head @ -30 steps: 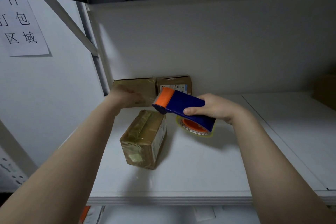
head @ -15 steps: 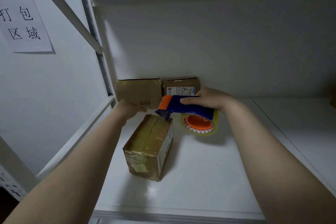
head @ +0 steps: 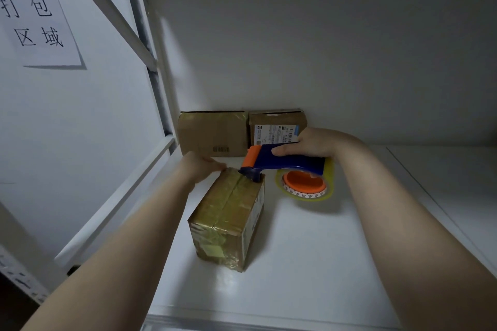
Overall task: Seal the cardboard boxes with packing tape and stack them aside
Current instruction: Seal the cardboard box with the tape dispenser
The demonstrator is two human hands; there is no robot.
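Note:
A small cardboard box (head: 228,212) wrapped in shiny tape lies on the white shelf (head: 309,263). My right hand (head: 314,142) grips the blue handle of a tape dispenser (head: 285,162) with an orange tip; its head sits on the box's far top edge. The orange roll of tape (head: 305,185) hangs at its right. My left hand (head: 201,166) holds the box's far left corner, its fingers at the tape end there. Two more boxes, a plain brown box (head: 212,133) and a labelled box (head: 277,126), stand against the back wall.
A white upright post (head: 158,88) and a diagonal brace bound the shelf on the left. A paper sign (head: 35,11) with printed characters hangs on the left wall. An upper shelf runs overhead. The shelf's front edge (head: 269,320) is near me.
The dispenser has come down from the air onto the box's far edge. My left hand dropped from the back boxes to the box's far corner. The view moved closer.

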